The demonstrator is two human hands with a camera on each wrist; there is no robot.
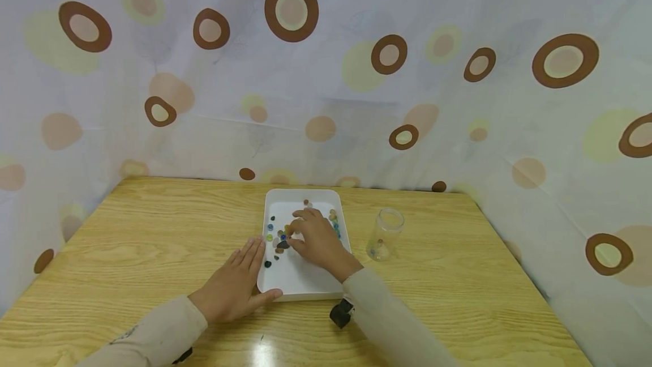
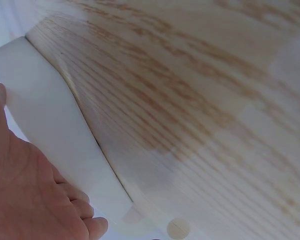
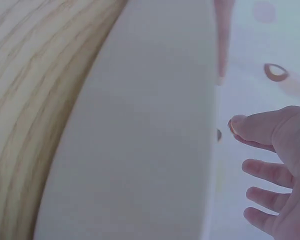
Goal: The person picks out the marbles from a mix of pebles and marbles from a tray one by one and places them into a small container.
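Note:
A white tray (image 1: 305,283) lies on the table with several small coloured glass beads and stones (image 1: 279,245) in it. My left hand (image 1: 236,279) rests along the tray's left side, fingers straight, thumb over the front left corner. In the left wrist view, the left palm (image 2: 35,195) is beside the tray's outer wall (image 2: 65,130). My right hand (image 1: 316,237) reaches over the tray among the stones. In the right wrist view, its thumb and forefinger pinch a small brown stone (image 3: 232,126); the other fingers are spread apart.
Right of the tray stands an upright clear glass jar (image 1: 385,234) with a few small stones at its bottom. More beads (image 1: 334,222) line the tray's right side. A patterned curtain (image 1: 326,72) hangs behind the wooden table (image 1: 458,293).

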